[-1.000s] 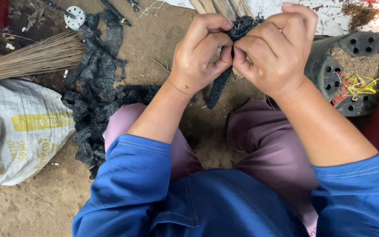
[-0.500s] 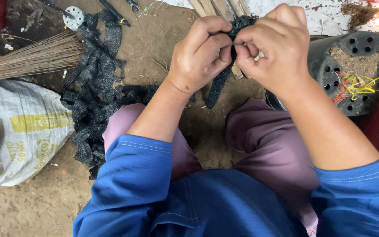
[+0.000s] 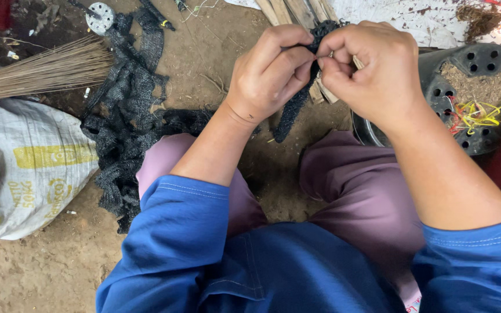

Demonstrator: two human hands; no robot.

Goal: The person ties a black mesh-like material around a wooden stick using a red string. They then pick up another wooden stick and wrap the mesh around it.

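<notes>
Both hands are up in front of the person, working close together. The left hand [image 3: 271, 72] pinches a strip of black mesh netting [image 3: 297, 101], its fingers clamped on the upper part, while the right hand [image 3: 372, 72] closes thumb and forefinger on the same strip right beside it, the fingertips nearly touching. The strip hangs down between the hands, above the knees, its lower end loose. By the look of it the work on this piece is mid-way: only the top is gathered, and a large heap of black netting [image 3: 126, 133] lies untouched on the ground to the left. The surface is a bare dirt floor [image 3: 47, 272]. A white woven sack [image 3: 21, 168] and a bundle of broom straws [image 3: 47, 69] lie left; a black perforated pot [image 3: 476, 98] with yellow string sits right; wooden slats [image 3: 294, 11] lie ahead.
</notes>
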